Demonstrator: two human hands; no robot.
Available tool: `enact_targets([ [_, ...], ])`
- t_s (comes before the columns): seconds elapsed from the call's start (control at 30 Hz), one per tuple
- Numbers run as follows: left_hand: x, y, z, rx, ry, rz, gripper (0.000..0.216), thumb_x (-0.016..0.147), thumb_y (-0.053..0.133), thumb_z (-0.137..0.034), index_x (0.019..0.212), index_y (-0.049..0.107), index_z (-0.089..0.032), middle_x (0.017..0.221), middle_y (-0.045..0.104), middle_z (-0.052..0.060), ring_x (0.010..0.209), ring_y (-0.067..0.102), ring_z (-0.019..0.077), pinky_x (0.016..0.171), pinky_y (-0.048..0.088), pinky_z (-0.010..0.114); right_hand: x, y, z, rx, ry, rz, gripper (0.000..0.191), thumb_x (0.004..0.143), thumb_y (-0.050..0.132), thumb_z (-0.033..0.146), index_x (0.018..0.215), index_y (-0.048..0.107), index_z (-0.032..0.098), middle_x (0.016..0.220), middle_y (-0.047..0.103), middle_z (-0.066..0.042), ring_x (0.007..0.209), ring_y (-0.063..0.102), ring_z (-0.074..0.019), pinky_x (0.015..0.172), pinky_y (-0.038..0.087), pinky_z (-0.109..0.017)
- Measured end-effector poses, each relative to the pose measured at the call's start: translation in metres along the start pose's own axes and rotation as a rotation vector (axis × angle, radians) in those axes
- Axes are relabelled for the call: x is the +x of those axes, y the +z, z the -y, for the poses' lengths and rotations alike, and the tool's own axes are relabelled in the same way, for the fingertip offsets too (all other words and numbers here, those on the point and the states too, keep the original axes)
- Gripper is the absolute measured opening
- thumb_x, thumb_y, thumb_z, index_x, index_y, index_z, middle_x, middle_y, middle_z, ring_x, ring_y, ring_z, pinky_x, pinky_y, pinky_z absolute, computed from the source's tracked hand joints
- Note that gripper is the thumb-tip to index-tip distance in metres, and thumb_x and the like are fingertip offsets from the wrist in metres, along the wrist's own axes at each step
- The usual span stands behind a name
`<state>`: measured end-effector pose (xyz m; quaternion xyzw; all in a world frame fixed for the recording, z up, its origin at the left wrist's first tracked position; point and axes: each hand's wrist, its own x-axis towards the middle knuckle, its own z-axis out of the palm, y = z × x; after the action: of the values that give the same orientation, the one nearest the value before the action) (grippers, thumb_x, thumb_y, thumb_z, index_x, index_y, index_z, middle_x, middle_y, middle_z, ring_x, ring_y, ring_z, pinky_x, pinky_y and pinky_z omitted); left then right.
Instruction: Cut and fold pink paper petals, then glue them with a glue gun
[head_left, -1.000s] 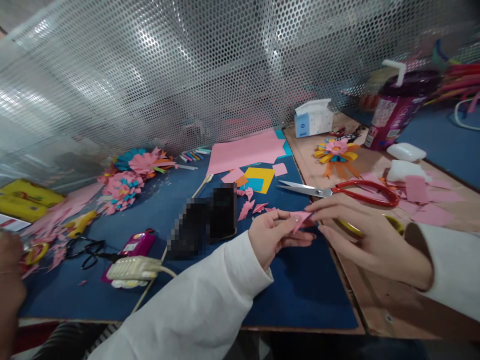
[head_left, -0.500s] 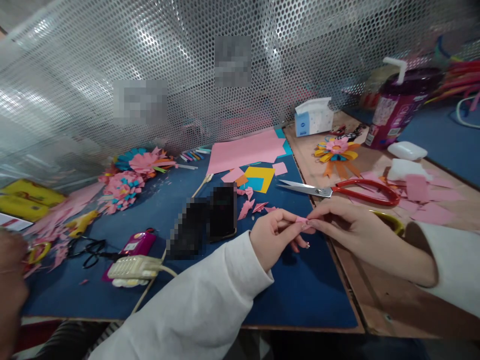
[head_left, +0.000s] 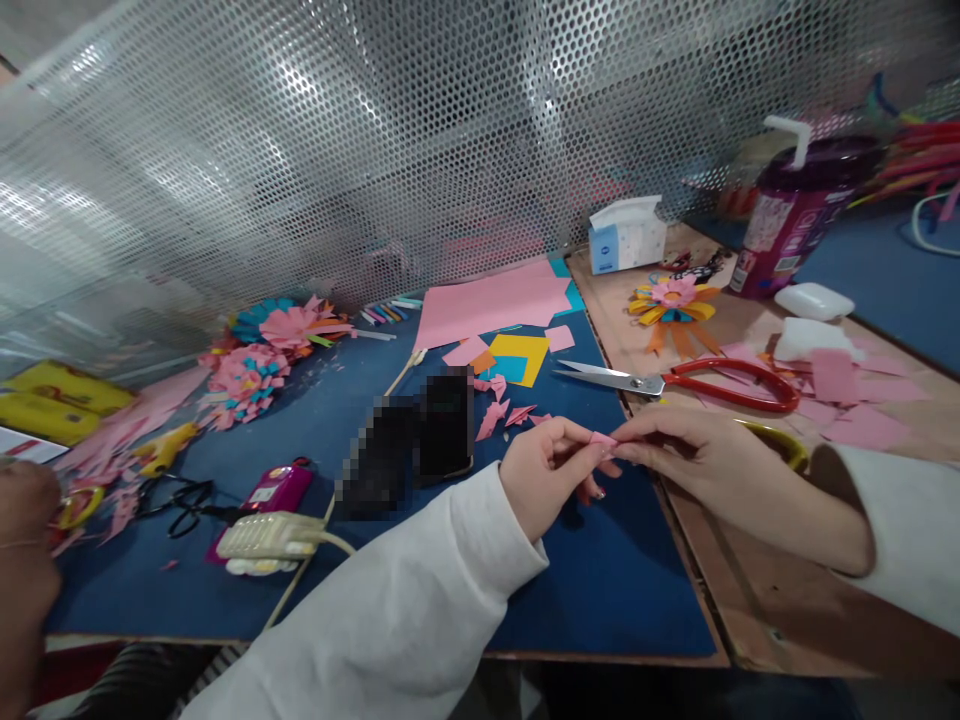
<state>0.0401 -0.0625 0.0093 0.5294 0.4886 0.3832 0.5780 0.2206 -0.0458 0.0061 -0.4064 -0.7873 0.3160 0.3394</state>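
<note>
A small folded piece of pink paper (head_left: 602, 440) is pinched between my two hands above the seam of the tables. My left hand (head_left: 546, 473) grips it between thumb and index finger, the other fingers curled below. From the right, the fingertips of my right hand (head_left: 694, 455) close on its other end. Several folded pink paper pieces (head_left: 496, 412) lie just beyond my left hand. Behind my right hand rest red-handled scissors (head_left: 675, 382), blades slightly apart and pointing left. Part of a yellow handle (head_left: 780, 440) shows behind my right wrist.
Pink sheets (head_left: 491, 300) and coloured squares (head_left: 525, 355) lie ahead. Phones (head_left: 448, 425) and a cabled charger (head_left: 270, 537) are on the left, near paper flowers (head_left: 247, 375). A purple cup (head_left: 787, 225) and tissue pack (head_left: 628, 238) stand right. Another person's hand (head_left: 26, 510) is at far left.
The fingers of my right hand have shifted slightly on the pink paper, and my left hand's lower fingers have curled in a little. The other person's hand moved slightly.
</note>
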Motion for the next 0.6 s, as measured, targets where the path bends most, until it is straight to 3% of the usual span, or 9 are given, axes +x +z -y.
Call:
enact_targets([
  [0.4, -0.0022, 0.0006, 0.001, 0.088, 0.024, -0.008, 0.027, 0.076, 0.064, -0.039, 0.081, 0.059, -0.013, 0.068, 0.068, 0.004, 0.047, 0.054, 0.007, 0.048, 0.046, 0.021, -0.0016, -0.001, 0.0041, -0.01, 0.012, 0.018, 0.026, 0.089, 0.051, 0.039, 0.083, 0.069, 0.022, 0.081, 0.069, -0.003, 0.07, 0.062, -0.0149, 0.06, 0.05, -0.026],
  [0.6, -0.0071, 0.0026, 0.002, 0.166, 0.061, 0.012, 0.018, 0.078, 0.06, -0.032, 0.079, 0.059, -0.014, 0.071, 0.07, 0.005, 0.052, 0.057, 0.0081, 0.053, 0.048, 0.022, -0.0057, 0.0006, 0.0037, -0.066, -0.081, 0.006, 0.024, 0.09, 0.048, 0.034, 0.085, 0.067, 0.021, 0.084, 0.068, -0.004, 0.074, 0.062, -0.0147, 0.066, 0.051, -0.027],
])
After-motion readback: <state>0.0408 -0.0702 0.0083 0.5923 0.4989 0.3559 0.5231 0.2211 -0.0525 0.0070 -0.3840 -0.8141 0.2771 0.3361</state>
